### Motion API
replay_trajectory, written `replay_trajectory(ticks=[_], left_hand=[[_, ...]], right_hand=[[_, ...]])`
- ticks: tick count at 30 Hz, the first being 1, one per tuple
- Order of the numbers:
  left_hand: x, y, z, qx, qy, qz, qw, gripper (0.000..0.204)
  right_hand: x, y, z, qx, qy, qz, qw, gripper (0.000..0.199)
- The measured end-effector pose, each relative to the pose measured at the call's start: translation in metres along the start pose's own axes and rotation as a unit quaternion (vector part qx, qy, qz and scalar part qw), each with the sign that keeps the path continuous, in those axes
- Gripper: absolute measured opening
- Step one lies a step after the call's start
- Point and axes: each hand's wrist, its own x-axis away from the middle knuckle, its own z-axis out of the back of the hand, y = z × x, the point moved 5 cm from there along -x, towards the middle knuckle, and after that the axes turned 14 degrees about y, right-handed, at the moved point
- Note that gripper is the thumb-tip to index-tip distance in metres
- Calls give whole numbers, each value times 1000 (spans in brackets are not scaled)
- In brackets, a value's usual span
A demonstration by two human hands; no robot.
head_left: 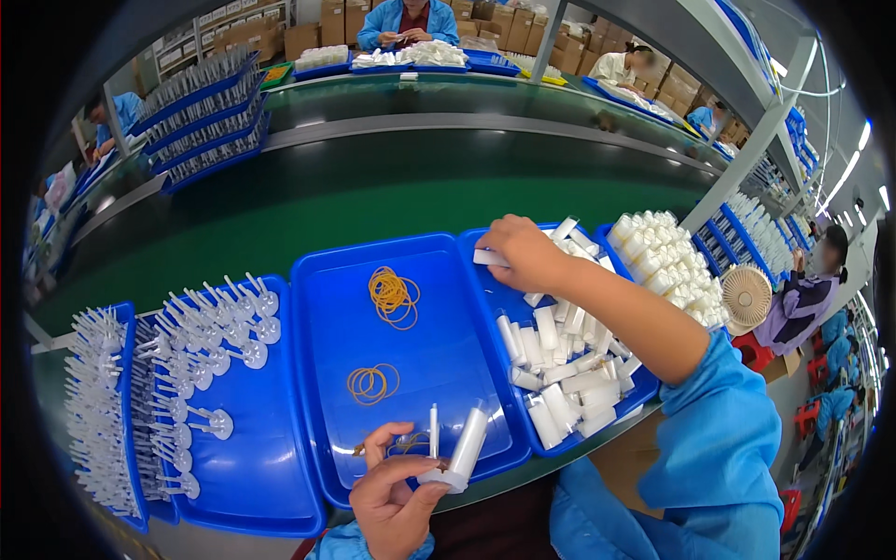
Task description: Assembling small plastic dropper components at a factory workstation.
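Low in the picture, my left hand point(397, 499) grips a white plastic part point(448, 480) with its thumb and fingers. From that part rise a thick translucent white tube point(469, 441) and a thin white rod point(434, 431). Thin brown-yellow bands point(409, 442) show near those fingers; whether they are round them I cannot tell. Farther off, my right hand point(525, 250) pinches a short white cylinder point(491, 259) over the far left corner of a blue tray point(504, 297). Many similar white cylinders point(569, 373) lie loose in that tray.
A middle blue tray point(327, 317) holds yellow rubber bands point(394, 297). To its left, blue trays point(252, 420) carry white stemmed parts with round bases point(219, 424). Bagged white pieces point(658, 257) heap at right. Beyond runs a green conveyor point(420, 177); co-workers sit across it.
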Motion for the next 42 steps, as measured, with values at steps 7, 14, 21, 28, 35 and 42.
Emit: replay_trajectory(ticks=[7,14,21,28,35,42], left_hand=[[-4,5,-16,-22,-84,0,996,12],[-5,7,-34,-51,-131,-11,990,8],[2,-7,-26,-60,-220,-20,974,11],[0,21,-37,-55,-291,-120,948,4],[3,25,-41,-75,-246,-153,954,13],[-2,16,-28,-136,-192,-100,967,21]], right_hand=[[33,-94,71,-183,63,114,975,38],[52,-120,94,-207,43,127,969,27],[56,-117,97,-422,-120,29,898,22],[70,-136,111,-529,-204,-9,824,17],[76,-163,111,-566,-155,-8,810,20],[69,-155,90,-523,-211,-54,824,21]])
